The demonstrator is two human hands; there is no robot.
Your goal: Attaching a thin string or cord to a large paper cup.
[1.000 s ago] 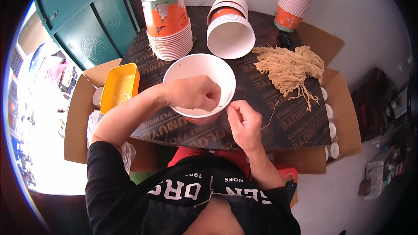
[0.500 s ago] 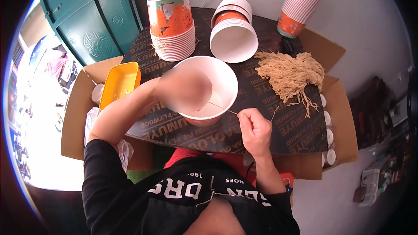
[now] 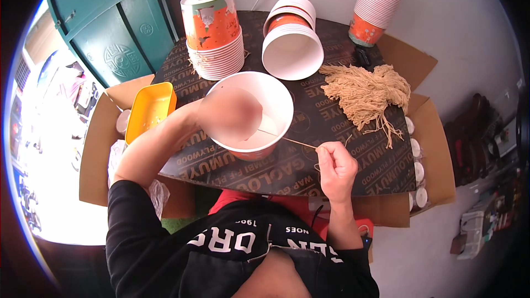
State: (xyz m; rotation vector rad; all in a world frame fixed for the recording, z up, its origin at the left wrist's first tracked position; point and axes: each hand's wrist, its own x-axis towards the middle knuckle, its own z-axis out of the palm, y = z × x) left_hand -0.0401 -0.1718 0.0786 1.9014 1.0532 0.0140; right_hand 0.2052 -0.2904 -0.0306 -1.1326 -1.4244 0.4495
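The right hand [image 3: 337, 170] is closing its fingers and pinching a thin tan string [image 3: 287, 139]. The string is running tight from the fingers up and to the left, over the rim and into a big white paper bowl [image 3: 273, 99]. The bowl is sitting on the dark board [image 3: 331, 116] right in front of the person, tipping a little.

The left hand [image 3: 229, 113] is reaching into that bowl. It is too blurry here, so I cannot tell if it is open or shut, or if it is holding anything.

Just to the right of the bowl, a pile of tan strings [image 3: 367, 88] is lying on the board. Behind the bowl, a stack of orange and white bowls [image 3: 212, 33] is standing upside down. Next to it, another short stack [image 3: 292, 38] is lying on its side with its white inside facing the person. Far back on the right, a tall stack of bowls [image 3: 381, 0] is leaning.

On the left, a yellow tray [image 3: 149, 110] is sitting in a brown cardboard box [image 3: 102, 132] beside the board.
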